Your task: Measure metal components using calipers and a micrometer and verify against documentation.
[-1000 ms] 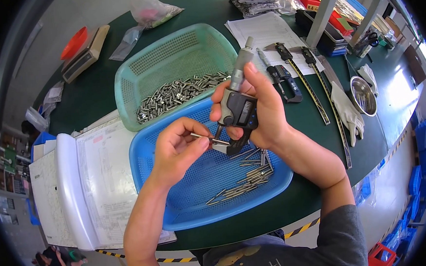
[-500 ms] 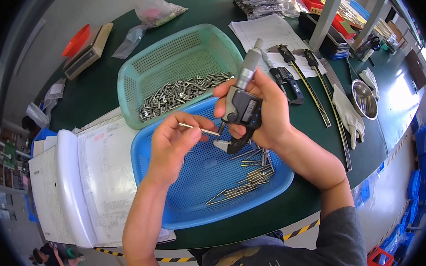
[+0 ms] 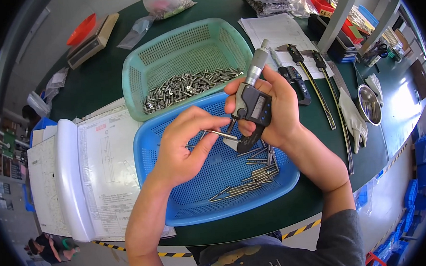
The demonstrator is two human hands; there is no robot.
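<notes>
My left hand pinches a thin metal pin between thumb and forefinger, with the pin's far end between the jaws of a digital micrometer. Whether both jaws touch it I cannot tell. Wrapped round the micrometer's frame, my right hand holds it tilted, thimble up, its small display facing me. Both hands hover over a blue mesh basket, where several long pins lie at the right side. Behind it, a green mesh basket holds a heap of short metal pins.
A drawing in a clear sleeve lies at left. To the right are a second micrometer, two digital calipers, white gloves and a metal bowl. A scale and plastic bags stand at the back.
The pin has shifted right, further between the micrometer's jaws, and my left fingers have closed nearer to them. The whole view has shifted slightly.
</notes>
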